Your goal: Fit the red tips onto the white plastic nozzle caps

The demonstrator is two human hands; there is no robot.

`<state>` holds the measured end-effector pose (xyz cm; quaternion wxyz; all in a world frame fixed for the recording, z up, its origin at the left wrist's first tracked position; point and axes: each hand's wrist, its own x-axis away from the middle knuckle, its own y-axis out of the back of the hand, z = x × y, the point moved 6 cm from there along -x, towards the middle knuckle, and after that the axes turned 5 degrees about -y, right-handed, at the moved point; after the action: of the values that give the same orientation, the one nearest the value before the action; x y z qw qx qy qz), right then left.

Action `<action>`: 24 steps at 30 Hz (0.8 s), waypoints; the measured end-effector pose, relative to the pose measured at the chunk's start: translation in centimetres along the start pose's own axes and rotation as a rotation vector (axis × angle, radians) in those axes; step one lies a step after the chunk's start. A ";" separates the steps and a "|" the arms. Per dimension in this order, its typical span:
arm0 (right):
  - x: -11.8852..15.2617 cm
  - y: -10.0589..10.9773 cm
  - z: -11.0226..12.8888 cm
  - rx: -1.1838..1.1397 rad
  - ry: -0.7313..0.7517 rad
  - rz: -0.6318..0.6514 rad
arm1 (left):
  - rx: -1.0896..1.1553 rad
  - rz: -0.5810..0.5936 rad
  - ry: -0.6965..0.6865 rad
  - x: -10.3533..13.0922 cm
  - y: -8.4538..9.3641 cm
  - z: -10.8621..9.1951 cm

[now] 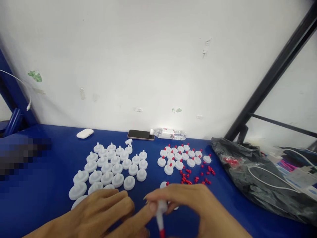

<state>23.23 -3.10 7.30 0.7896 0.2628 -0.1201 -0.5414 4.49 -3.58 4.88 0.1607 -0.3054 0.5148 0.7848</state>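
Observation:
My right hand (188,201) is closed in a pinch around a white spouted cap (160,218) with a red tip pointing down toward me. Against the same piece presses the index fingertip of my left hand (99,211), its other fingers curled and the thumb mostly hidden. Beyond my left hand stand many white round caps (107,178) with short bare spouts. Similar white caps with red tips (178,164) form a smaller group at the right. Small red tips (187,177) lie loose just past my right hand, and one red-tipped cap (163,185) is partly hidden behind its fingers.
Along the wall lie a phone (141,135), a plastic water bottle (168,133) and a white case (85,133). A black plastic bag (247,185) with red pieces in clear film covers the right side of the blue table (49,191). Dark metal posts flank both sides.

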 end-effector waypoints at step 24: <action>0.1 7.1 -4.7 -0.012 -0.225 -0.506 | -0.297 0.285 0.169 0.5 -4.1 3.2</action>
<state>31.16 0.10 7.21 0.6125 0.2178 -0.1342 -0.7479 5.44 0.97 2.61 -0.0421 -0.3146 0.4430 0.8385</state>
